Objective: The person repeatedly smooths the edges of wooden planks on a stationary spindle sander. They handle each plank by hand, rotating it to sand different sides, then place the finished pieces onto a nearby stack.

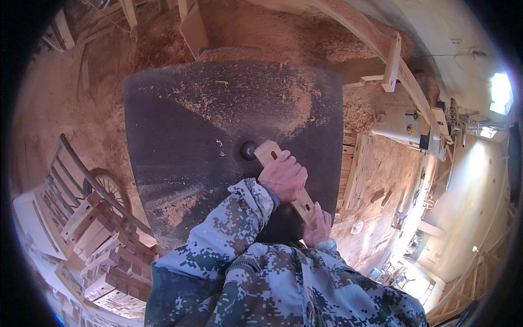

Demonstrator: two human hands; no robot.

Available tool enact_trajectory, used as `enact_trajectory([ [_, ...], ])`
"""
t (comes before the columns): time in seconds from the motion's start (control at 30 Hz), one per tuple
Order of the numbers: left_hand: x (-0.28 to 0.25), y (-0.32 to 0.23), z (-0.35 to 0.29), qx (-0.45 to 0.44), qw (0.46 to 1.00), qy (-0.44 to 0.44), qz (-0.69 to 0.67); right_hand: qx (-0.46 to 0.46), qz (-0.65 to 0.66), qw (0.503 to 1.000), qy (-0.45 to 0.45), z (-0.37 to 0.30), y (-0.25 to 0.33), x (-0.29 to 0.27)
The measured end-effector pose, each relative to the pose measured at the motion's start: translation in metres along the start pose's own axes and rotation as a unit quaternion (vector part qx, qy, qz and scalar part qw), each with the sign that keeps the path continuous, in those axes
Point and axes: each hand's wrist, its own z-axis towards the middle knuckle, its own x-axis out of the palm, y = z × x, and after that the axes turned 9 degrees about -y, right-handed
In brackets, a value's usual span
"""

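Note:
A pale wooden piece with slots cut through it (303,202) lies slantwise over a dark machine table (180,141). My left hand (283,175) wraps over the piece near its far end. Closer to my body, my right hand (319,228) grips the near end, its fingers partly hidden. Just left of the wood's far tip, a dark round spindle (249,150) stands up from the table. The tip is beside it; whether they touch I cannot tell. Wood shavings (299,103) are scattered across the tabletop, thickest toward the far right.
On the left, cut wooden blocks (103,237) are stacked near a spoked wheel (110,188) and a slatted frame (68,180). A long beam (370,35) crosses the far right. Boards (357,169) lie right of the table. Sawdust covers the floor (54,109).

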Motion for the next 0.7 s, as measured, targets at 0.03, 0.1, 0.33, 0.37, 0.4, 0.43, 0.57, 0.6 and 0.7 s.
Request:
enact_trajectory([
  [0.03,-0.001,0.001,0.000,0.008,1.000,0.000,0.007,-0.004,-0.006,1.000,0.000,-0.002,-0.001,0.000],
  [0.1,-0.004,-0.001,-0.003,0.002,1.000,-0.018,0.009,-0.019,-0.002,1.000,-0.003,-0.006,-0.002,0.001],
  [0.33,-0.014,-0.006,-0.018,-0.012,0.999,-0.039,0.019,-0.051,0.010,0.999,-0.013,-0.012,-0.005,0.006],
  [0.37,-0.015,-0.007,-0.020,-0.014,0.999,-0.039,0.018,-0.050,0.015,0.999,-0.011,-0.013,-0.005,0.006],
  [0.4,-0.016,-0.007,-0.023,-0.016,0.999,-0.039,0.016,-0.046,0.026,0.999,-0.004,-0.014,-0.006,0.006],
  [0.43,-0.016,-0.008,-0.025,-0.018,0.999,-0.039,0.015,-0.052,0.020,0.998,-0.002,-0.014,-0.007,0.005],
  [0.57,-0.021,-0.011,-0.031,-0.027,0.999,-0.028,0.021,-0.061,0.018,0.998,0.016,-0.018,-0.006,0.004],
  [0.6,-0.022,-0.012,-0.031,-0.025,0.999,-0.028,0.018,-0.053,0.024,0.998,0.010,-0.018,-0.005,0.004],
  [0.7,-0.028,-0.017,-0.028,-0.018,1.000,-0.017,-0.008,-0.040,0.036,0.998,0.015,-0.013,0.000,-0.004],
])
